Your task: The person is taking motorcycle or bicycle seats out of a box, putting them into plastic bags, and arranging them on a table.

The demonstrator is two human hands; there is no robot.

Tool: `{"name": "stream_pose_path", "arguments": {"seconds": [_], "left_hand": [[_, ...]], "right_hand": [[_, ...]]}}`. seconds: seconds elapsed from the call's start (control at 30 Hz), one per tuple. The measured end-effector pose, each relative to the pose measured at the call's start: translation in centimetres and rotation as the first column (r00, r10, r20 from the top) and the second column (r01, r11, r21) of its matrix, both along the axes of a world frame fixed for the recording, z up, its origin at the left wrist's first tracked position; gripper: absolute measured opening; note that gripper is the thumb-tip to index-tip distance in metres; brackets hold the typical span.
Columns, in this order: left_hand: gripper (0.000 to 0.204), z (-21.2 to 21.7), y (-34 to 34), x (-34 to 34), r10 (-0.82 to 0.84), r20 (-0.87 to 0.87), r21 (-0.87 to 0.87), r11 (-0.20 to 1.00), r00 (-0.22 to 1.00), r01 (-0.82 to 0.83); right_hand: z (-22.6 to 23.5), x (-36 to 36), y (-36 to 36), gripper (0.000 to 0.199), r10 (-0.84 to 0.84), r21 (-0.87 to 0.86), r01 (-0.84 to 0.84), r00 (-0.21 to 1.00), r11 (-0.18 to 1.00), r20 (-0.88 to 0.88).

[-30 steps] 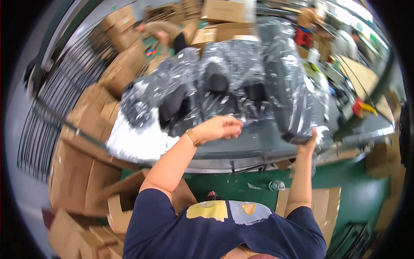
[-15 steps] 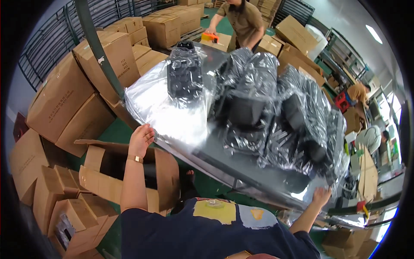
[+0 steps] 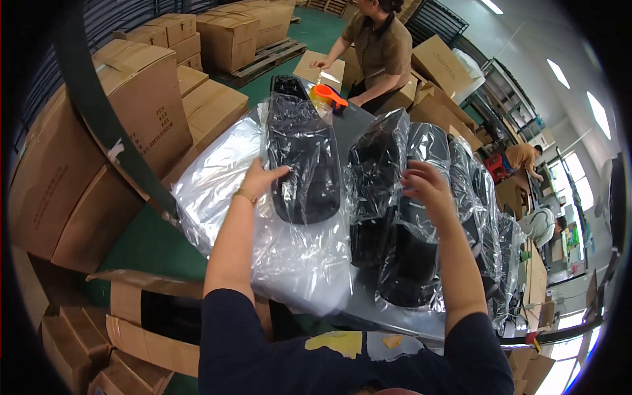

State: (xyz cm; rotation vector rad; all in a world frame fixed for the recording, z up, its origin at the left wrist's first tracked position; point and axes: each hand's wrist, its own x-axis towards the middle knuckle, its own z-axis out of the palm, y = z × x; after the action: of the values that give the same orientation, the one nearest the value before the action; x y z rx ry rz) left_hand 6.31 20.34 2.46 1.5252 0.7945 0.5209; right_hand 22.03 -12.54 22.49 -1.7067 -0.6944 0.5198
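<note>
A long black moulded part in clear plastic lies on a pile of clear plastic bags on the table. My left hand rests at its left edge, thumb stretched onto the wrap and fingers apart. My right hand is over the bagged black parts to the right, its fingers loosely bent and spread, with nothing held. Whether its fingertips touch the wrap I cannot tell. Beside it stands a bagged black part; another bagged black part lies under my right forearm.
Beyond the table a person stands by a carton; an orange tape dispenser lies at the far edge. Large cartons are stacked left, near a dark post. An open carton sits low on the left.
Both hands have left the table's near edge and reached in over the bagged parts. The person opposite has put the orange dispenser down. My view has shifted closer to the table.
</note>
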Motion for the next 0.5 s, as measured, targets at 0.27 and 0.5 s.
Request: {"name": "stream_pose_path", "arguments": {"seconds": [0.27,0.5], "left_hand": [[0.044,-2.2,-0.2,2.1,-0.008,0.339,-0.497,0.848,0.941,0.186],[0.044,0.7,-2.2,-2.2,-0.050,0.380,-0.482,0.842,0.924,0.244]], "right_hand": [[-11.2,7.0,15.7,0.062,-0.064,-0.204,-0.010,0.933,0.979,-0.354],[-9.5,7.4,22.1,0.050,-0.015,-0.156,-0.094,0.812,0.983,-0.583]]}}
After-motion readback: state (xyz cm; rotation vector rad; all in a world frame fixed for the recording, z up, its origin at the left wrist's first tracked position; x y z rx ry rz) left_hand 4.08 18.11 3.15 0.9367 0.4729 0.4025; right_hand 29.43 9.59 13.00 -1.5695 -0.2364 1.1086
